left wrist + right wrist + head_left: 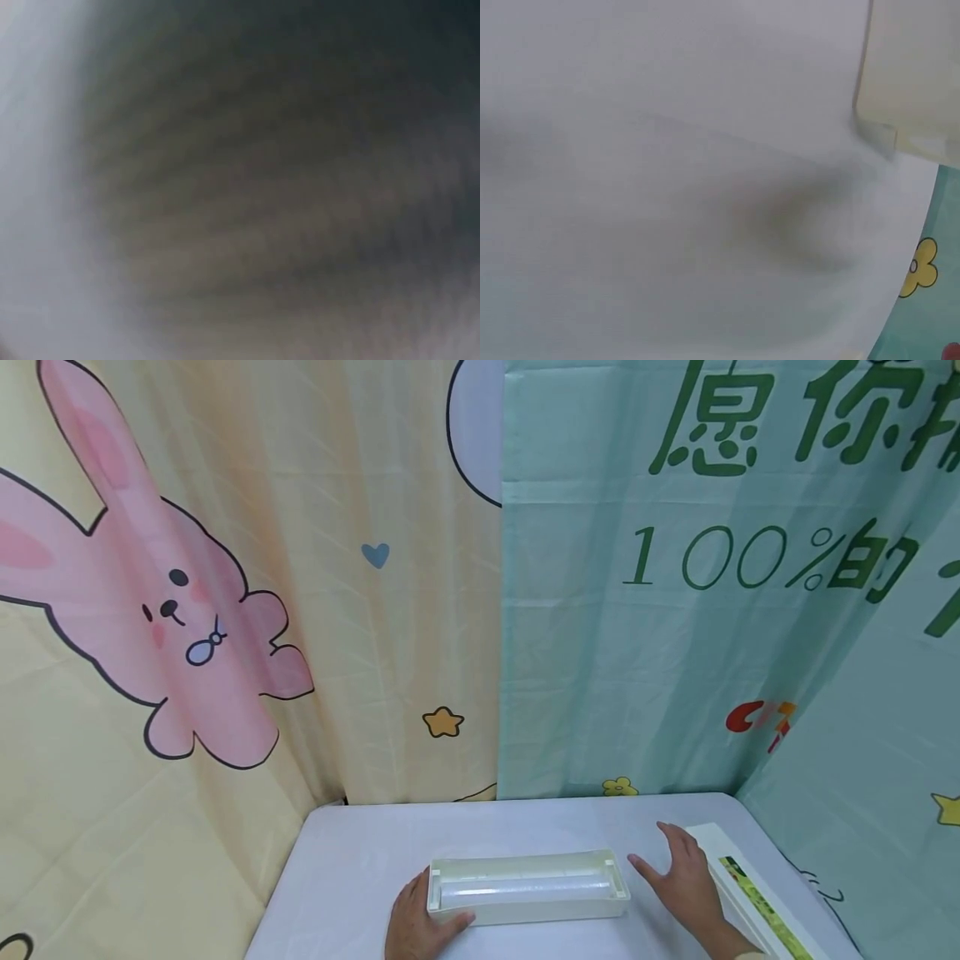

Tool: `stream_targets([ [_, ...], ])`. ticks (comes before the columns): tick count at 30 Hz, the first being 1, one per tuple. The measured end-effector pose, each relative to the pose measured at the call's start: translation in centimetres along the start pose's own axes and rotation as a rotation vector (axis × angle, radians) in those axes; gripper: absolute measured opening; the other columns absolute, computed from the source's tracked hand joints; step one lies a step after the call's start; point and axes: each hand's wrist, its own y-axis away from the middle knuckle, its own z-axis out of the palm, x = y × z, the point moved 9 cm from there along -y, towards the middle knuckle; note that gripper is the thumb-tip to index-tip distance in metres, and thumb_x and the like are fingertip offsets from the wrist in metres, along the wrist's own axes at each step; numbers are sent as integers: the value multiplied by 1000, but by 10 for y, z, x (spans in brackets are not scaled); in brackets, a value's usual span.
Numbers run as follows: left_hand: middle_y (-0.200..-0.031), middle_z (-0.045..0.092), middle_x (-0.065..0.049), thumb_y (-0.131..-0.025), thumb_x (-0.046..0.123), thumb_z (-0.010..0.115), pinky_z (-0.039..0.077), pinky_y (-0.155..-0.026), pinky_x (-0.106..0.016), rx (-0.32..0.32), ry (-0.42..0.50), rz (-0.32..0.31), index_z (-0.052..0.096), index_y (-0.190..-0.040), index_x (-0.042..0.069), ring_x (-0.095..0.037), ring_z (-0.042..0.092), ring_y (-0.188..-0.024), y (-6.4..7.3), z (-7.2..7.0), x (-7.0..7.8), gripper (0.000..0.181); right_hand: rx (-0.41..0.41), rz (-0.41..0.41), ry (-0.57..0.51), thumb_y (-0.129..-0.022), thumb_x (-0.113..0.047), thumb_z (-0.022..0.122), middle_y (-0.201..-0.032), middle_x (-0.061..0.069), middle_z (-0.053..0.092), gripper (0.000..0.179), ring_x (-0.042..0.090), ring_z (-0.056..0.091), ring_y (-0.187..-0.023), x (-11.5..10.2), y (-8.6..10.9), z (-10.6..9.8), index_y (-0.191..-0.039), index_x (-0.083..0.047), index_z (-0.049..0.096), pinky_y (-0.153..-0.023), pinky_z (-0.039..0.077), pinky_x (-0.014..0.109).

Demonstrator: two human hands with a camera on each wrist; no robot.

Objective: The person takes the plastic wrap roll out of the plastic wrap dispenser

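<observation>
A long white cling film box [528, 911] lies without its cover on the table, a roll of clear film [525, 890] inside it. My left hand [420, 920] grips the box's left end, thumb along the front wall and fingers at the end. To the right of the box my right hand [686, 885] hovers with fingers spread, holding nothing. Beyond that hand a long white lid [750, 893] with a green and yellow label lies at a slant, partly covered by the hand and wrist. In the right wrist view only a corner of the box [919, 82] shows.
A white cloth covers the table [360, 852]. Behind it hang a cream curtain [390, 635] with a pink rabbit and a green curtain [570, 652] with large lettering. The left wrist view is a dark blur without clear objects.
</observation>
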Motion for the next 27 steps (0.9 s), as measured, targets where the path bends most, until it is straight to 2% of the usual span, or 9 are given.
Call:
stream_targets([
  [9, -129, 66, -12, -59, 87, 74, 51, -106, -52, 6, 8, 1, 51, -144, 9, -31, 61, -121, 1, -1, 0, 117, -75, -102, -111, -88, -43, 79, -152, 26, 40, 83, 47, 40, -140, -39, 1, 7, -150, -5, 39, -112, 40, 68],
  [15, -128, 67, -12, -59, 86, 76, 51, -105, -53, 21, 19, 9, 52, -143, 8, -32, 62, -120, 2, -2, 1, 117, -90, -204, -190, -86, -38, 81, -146, 19, 50, 79, 41, 49, -136, -64, 11, 17, -149, -9, 44, -108, 48, 63],
  [20, -129, 67, -9, -58, 89, 73, 51, -105, -52, 6, 15, -7, 52, -143, 9, -30, 61, -121, 0, 1, 1, 119, -127, -236, -244, -86, -35, 83, -142, 13, 55, 73, 36, 58, -126, -77, 19, 28, -146, -11, 49, -101, 55, 54],
  [27, -133, 65, -8, -58, 93, 69, 49, -108, -52, -28, 12, -41, 51, -146, 12, -29, 60, -124, -1, 3, -1, 121, -100, -301, -244, -81, -32, 86, -132, 8, 62, 69, 30, 64, -118, -91, 26, 36, -140, -10, 56, -96, 58, 49],
])
